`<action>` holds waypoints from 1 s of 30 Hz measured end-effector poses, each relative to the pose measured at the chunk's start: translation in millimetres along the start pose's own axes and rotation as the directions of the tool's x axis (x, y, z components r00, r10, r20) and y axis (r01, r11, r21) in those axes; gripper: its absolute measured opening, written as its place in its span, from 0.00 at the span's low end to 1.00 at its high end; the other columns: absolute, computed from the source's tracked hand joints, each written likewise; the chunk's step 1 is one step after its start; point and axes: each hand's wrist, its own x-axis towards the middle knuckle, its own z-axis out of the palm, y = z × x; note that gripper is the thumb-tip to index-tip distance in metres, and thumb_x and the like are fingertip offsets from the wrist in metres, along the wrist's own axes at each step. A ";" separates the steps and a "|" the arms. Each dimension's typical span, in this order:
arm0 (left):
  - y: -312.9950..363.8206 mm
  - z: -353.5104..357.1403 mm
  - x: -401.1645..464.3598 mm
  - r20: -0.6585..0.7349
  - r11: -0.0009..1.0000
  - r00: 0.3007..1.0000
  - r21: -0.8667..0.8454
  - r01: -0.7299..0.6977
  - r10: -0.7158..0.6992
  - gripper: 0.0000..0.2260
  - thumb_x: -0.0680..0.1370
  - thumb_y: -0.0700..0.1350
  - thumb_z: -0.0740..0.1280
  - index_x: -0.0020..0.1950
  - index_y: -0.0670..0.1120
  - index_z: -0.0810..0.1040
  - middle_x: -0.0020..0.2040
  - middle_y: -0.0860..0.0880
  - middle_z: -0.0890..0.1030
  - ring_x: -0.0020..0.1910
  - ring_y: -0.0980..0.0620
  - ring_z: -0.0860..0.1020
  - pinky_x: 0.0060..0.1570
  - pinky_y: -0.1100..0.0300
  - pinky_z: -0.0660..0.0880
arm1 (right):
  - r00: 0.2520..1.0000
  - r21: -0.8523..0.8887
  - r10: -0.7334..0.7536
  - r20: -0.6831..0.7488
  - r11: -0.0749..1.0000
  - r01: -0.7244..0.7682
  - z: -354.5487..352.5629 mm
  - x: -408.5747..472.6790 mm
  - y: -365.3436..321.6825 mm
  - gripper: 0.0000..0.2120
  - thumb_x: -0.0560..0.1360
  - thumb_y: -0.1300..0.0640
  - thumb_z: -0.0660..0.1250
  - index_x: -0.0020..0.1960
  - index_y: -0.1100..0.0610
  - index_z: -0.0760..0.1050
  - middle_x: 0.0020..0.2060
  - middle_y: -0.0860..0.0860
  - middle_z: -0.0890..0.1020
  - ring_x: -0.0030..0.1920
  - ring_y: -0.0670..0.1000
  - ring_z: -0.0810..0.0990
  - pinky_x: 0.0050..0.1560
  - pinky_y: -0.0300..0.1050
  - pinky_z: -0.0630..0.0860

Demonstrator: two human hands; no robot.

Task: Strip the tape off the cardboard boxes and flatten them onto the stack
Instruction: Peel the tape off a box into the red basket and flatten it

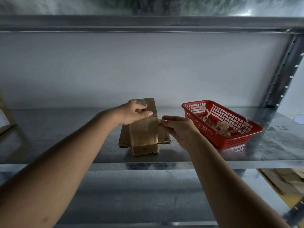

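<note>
Head view over a metal shelf (271, 145). Centre: a taped cardboard box (144, 127), partly collapsed, resting on a flattened cardboard sheet (123, 139) near the shelf's front edge. Left hand (134, 112) curled over the box's far end, thumb pressing on top, gripping it. Right hand (177, 129) at the box's right edge, fingertips pinching what looks like the glossy tape (144, 132).

Best handling, as a judgement: keep the far end pinned, draw the strip low and slowly along its length, avoid tearing it into slivers.

Just right of the hands: 1 red basket (222, 124) holding crumpled tape scraps (222, 127), close enough for the drop. Open shelf to the left; more cardboard (5, 116) at the far left edge. Upright post (283, 71) at rear right. Little room between box and shelf lip.
</note>
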 end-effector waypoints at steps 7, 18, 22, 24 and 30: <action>4.6 -0.2 -2.2 -0.008 1.000 1.000 -0.015 -0.005 0.005 0.34 0.78 0.70 0.62 0.81 0.57 0.65 0.85 0.49 0.52 0.83 0.45 0.53 0.78 0.48 0.53 | 0.990 -0.001 0.129 0.054 0.992 -0.129 -2.8 -8.3 1.0 0.12 0.77 0.59 0.75 0.56 0.66 0.83 0.49 0.59 0.87 0.47 0.52 0.85 0.42 0.42 0.83; 6.6 -0.7 -5.8 -0.010 1.000 1.000 0.018 -0.004 0.004 0.36 0.77 0.71 0.60 0.81 0.56 0.65 0.85 0.48 0.51 0.83 0.43 0.54 0.78 0.47 0.54 | 0.983 -0.180 -0.170 -0.071 0.971 0.155 5.3 -14.6 0.1 0.03 0.77 0.65 0.74 0.48 0.60 0.86 0.42 0.55 0.86 0.43 0.52 0.83 0.59 0.56 0.81; 11.0 1.5 -4.6 -0.050 0.999 0.998 0.033 -0.025 0.026 0.36 0.78 0.70 0.61 0.81 0.52 0.66 0.84 0.49 0.56 0.82 0.46 0.58 0.75 0.54 0.57 | 0.942 -0.177 -0.332 -0.035 0.930 0.322 9.4 -18.6 -1.1 0.04 0.81 0.66 0.69 0.48 0.62 0.82 0.54 0.57 0.86 0.55 0.59 0.86 0.58 0.53 0.83; 14.0 3.1 -1.8 -0.048 0.997 0.998 0.066 -0.026 0.029 0.37 0.78 0.71 0.59 0.82 0.52 0.65 0.84 0.50 0.57 0.81 0.47 0.58 0.76 0.53 0.57 | 0.904 -0.232 -0.427 0.014 0.878 0.418 13.4 -21.4 -0.3 0.06 0.82 0.68 0.64 0.48 0.62 0.78 0.53 0.58 0.86 0.54 0.60 0.85 0.56 0.52 0.83; 19.8 -8.0 3.0 0.007 0.988 0.996 0.128 0.087 -0.088 0.24 0.84 0.67 0.52 0.77 0.60 0.71 0.79 0.46 0.62 0.77 0.39 0.65 0.78 0.43 0.59 | 0.719 -0.586 -0.693 0.057 0.560 0.586 10.4 -18.4 6.6 0.11 0.79 0.62 0.64 0.46 0.48 0.79 0.45 0.47 0.87 0.49 0.51 0.86 0.50 0.62 0.83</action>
